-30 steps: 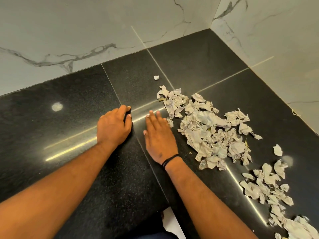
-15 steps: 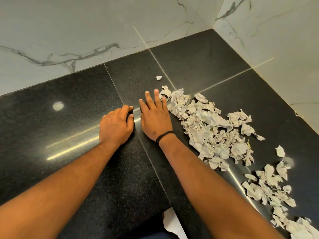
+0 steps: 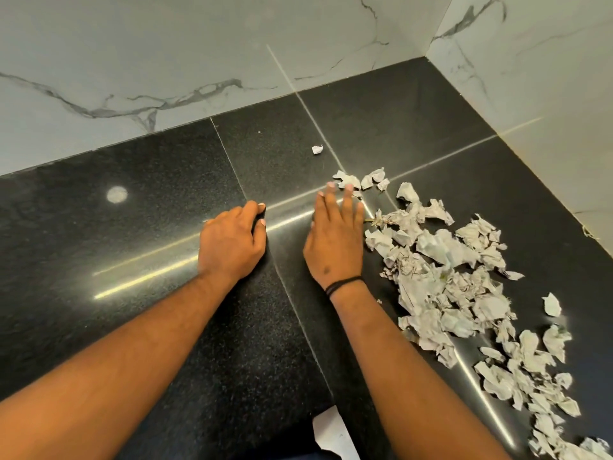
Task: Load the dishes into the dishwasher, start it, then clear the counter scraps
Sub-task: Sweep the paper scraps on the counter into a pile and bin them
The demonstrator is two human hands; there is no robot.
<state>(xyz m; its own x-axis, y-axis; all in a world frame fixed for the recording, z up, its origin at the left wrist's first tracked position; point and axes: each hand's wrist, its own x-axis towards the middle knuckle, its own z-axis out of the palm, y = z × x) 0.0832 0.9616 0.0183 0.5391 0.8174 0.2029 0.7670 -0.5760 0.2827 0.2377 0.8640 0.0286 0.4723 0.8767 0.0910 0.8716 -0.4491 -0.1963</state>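
Observation:
Crumpled paper scraps (image 3: pixel 441 270) lie in a loose pile on the black granite counter (image 3: pixel 99 244), right of centre. My right hand (image 3: pixel 335 240) lies flat on the counter with straight fingers, its outer edge against the left side of the pile. A few scraps (image 3: pixel 361 180) sit just past its fingertips. My left hand (image 3: pixel 232 247) rests on the counter to the left, knuckles up and fingers curled under, with nothing visible in it. One stray scrap (image 3: pixel 317 149) lies alone farther back.
A second trail of scraps (image 3: pixel 530 376) runs toward the near right corner. A white paper piece (image 3: pixel 335 433) pokes out at the counter's front edge. Marble walls close the back (image 3: pixel 166 44) and the right side (image 3: pixel 547 78).
My right hand slid away from me along the pile's left side, and the nearest scraps shifted right. The gap between my two hands widened. My left hand stayed put.

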